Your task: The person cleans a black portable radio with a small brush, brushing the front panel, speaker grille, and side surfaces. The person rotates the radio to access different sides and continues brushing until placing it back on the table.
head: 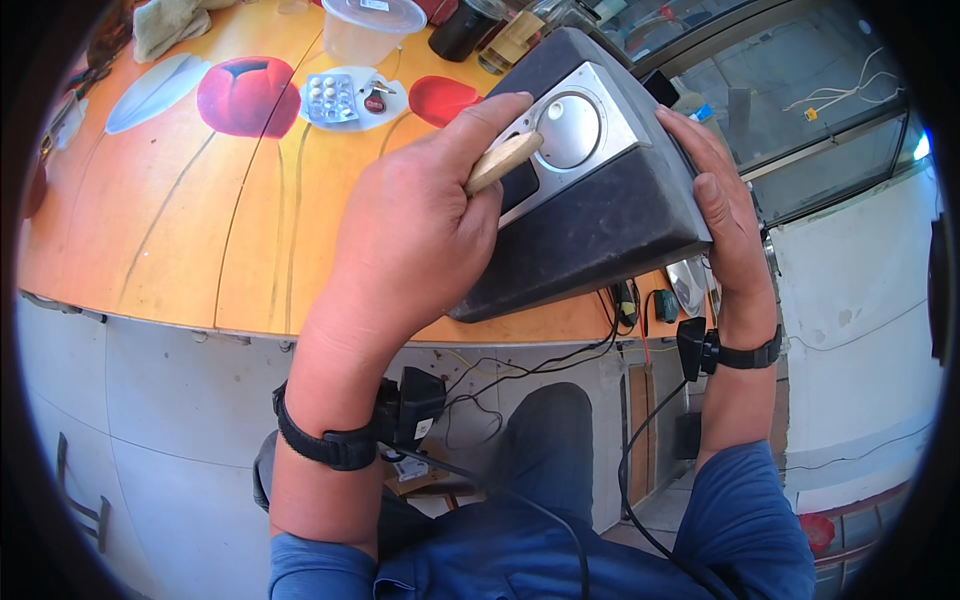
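A dark box-shaped device point(592, 217) with a silver panel stands tilted over the table's front edge. The panel carries a round silver disc point(568, 130) with a small pale spot. My left hand point(427, 217) is closed around a light wooden stick or handle point(504, 162), whose blunt end points up over the panel; its other end is hidden in the fist. The left thumb lies at the panel's edge. With fingers spread along the right side of the device, my right hand point(720, 202) presses its palm and fingers to that side. Both wrists wear strapped black modules.
On the orange table point(187, 247) with printed flowers lie a pill blister pack point(331, 98) and a small key-like item point(375, 99). A clear plastic tub point(360, 34), a dark jar point(459, 34) and a cloth point(169, 28) stand behind. Black cables point(540, 366) hang below the table edge.
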Action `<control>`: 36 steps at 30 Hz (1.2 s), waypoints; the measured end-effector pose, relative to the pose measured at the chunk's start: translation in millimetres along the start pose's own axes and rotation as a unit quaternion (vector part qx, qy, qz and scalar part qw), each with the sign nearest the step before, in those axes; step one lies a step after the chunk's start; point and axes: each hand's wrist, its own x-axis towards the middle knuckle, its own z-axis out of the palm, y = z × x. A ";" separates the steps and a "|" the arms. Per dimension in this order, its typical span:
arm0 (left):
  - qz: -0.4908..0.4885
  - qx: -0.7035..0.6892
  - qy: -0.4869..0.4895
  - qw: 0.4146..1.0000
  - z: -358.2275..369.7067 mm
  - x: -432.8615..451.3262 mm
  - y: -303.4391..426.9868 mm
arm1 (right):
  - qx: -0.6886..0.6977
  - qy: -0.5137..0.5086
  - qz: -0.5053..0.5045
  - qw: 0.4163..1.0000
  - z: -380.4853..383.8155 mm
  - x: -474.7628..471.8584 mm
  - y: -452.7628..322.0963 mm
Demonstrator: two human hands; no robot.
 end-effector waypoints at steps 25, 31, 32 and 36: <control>-0.055 -0.087 -0.025 0.994 9.1 -6.5 13.5 | 0.030 -0.008 0.024 0.999 1.5 0.1 -3.3; -0.047 -0.080 -0.029 0.995 8.2 -5.2 12.6 | 0.023 -0.007 0.023 0.999 1.3 0.1 -3.6; -0.047 -0.079 -0.030 0.995 8.0 -4.9 12.8 | 0.022 -0.007 0.022 0.999 1.2 0.1 -3.8; -0.055 -0.091 -0.042 0.993 6.6 -4.1 15.0 | 0.022 -0.006 0.022 0.999 1.3 0.4 -4.0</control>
